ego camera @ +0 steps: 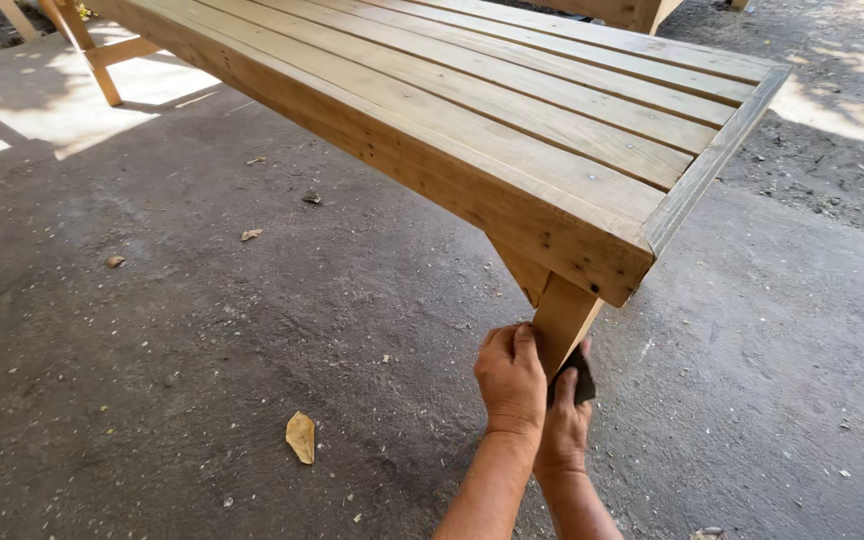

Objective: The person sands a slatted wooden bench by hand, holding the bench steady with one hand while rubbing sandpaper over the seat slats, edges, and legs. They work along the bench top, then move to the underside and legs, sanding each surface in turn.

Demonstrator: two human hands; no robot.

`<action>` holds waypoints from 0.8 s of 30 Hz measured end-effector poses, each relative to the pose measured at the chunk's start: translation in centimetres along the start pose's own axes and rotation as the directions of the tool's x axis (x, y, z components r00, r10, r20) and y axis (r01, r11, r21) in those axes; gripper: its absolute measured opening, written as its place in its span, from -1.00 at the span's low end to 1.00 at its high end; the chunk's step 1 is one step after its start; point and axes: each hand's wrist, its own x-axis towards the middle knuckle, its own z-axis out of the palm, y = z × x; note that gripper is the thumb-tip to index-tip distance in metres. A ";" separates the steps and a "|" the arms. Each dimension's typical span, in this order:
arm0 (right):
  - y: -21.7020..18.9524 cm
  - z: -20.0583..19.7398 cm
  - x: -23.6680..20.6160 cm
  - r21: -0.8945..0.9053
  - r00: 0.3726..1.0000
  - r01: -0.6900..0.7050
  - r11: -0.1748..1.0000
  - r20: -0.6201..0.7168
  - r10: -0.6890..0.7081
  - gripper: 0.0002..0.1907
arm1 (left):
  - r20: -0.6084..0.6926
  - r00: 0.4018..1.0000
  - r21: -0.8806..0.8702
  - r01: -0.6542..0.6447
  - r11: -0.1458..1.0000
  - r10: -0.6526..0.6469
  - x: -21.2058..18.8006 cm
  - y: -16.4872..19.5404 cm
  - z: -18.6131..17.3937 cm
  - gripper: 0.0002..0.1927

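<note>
Both hands are working low at the corner leg [562, 320] of a slatted wooden table [512, 110], seen from above. The left hand [510, 378] is bracing against the leg's near face, its fingers curling around the wood with the thumb lying on top. The right hand [564, 425] is sitting just beside and slightly below it, its fingers closing narrowly on a small dark sheet [579, 380], which is pressing against the leg's lower right side; whether it is paper or a pad is hard to tell. The two wrists are touching each other. The leg is slanting down from under the tabletop corner toward the ground [202, 330], a grey gritty surface. A dry leaf [300, 437] is lying well to the left of the hands, and another table's legs [92, 50] are showing at upper left
</note>
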 end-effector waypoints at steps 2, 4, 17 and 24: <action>0.0 -0.4 -0.3 -0.048 0.954 -0.285 0.957 -0.115 0.279 -0.41 | -0.026 0.997 -0.005 -0.072 0.997 0.072 -0.6 -0.1 0.1 -0.73; -0.5 -1.0 0.7 0.012 0.910 -0.393 0.920 -0.141 0.390 -0.37 | -0.045 0.987 -0.027 -0.156 0.987 0.155 -1.4 -0.3 0.4 -0.75; -3.9 -4.5 6.1 0.027 0.778 -0.593 0.805 0.277 0.564 -0.38 | -0.001 0.920 0.124 -0.390 0.913 0.393 -4.2 0.9 2.6 -0.35; -4.8 -5.4 9.2 -0.036 0.785 -0.520 0.853 0.375 0.494 -0.35 | -0.077 0.902 0.179 -0.407 0.896 0.425 -3.6 1.1 3.3 -0.31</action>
